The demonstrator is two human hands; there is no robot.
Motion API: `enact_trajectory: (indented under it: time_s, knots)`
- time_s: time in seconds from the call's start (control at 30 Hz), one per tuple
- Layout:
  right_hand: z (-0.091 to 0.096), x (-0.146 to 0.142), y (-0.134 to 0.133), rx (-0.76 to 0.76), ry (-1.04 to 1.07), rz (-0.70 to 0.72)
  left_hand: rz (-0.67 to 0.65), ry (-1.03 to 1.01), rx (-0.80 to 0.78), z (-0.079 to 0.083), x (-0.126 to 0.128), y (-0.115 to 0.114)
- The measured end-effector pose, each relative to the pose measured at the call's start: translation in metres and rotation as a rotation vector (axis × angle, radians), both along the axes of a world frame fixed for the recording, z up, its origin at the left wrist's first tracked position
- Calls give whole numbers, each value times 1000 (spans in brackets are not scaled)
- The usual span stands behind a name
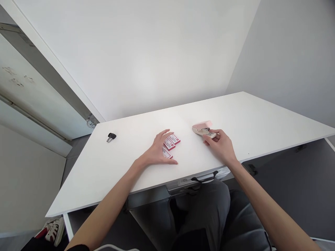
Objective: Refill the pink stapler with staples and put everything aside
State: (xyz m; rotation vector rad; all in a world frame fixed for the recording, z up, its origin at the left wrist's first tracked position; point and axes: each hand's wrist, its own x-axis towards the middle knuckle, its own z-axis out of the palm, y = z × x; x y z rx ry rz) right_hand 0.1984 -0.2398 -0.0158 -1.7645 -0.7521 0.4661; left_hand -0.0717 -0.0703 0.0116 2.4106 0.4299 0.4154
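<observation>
Near the middle of the white table [136, 146], three small red-and-white boxes [169, 143] lie close together, partly covered by my left hand [157, 148]. That hand curves around them from the left, thumb and fingers spread wide apart. To the right, my right hand [220, 143] grips the near end of a pink-and-cream stapler [201, 129] between thumb and fingers. The stapler's pink top is raised off its base, and metal parts show inside. Whether the left fingertips press on the boxes is hard to make out.
A small black object with metal prongs [111, 137] lies on the table's left side. White wall [146, 52] rises behind the table. Below its front edge are a drawer unit with a black handle [204, 178] and my legs [209, 212].
</observation>
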Motion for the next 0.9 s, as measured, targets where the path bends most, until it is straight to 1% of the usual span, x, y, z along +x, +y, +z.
enact_trajectory:
  time_s: [0.13, 0.3, 0.43, 0.5, 0.63, 0.7, 0.77, 0.9]
  knots:
    - [0, -1, 0, -37, -81, 9, 47, -25, 32, -4, -4, 10]
    - [3, -5, 0, -105, -199, 17, 214, -51, 13, -6, -5, 18]
    - [5, -9, 3, -176, -274, 49, 283, -17, 124, -7, 0, 15]
    - [6, -11, 5, -243, -334, 71, 273, -3, 152, -9, 2, 13]
    - [7, -14, 9, -413, -548, 134, 147, -49, 46, -11, 7, 14]
    - [6, -15, 11, -460, -640, 167, 104, -59, 58, -11, 8, 14]
    - [5, -16, 12, -479, -692, 195, 104, -29, 123, -9, 9, 12]
    - [5, -19, 13, -517, -754, 198, 200, 33, 226, -6, 11, 9]
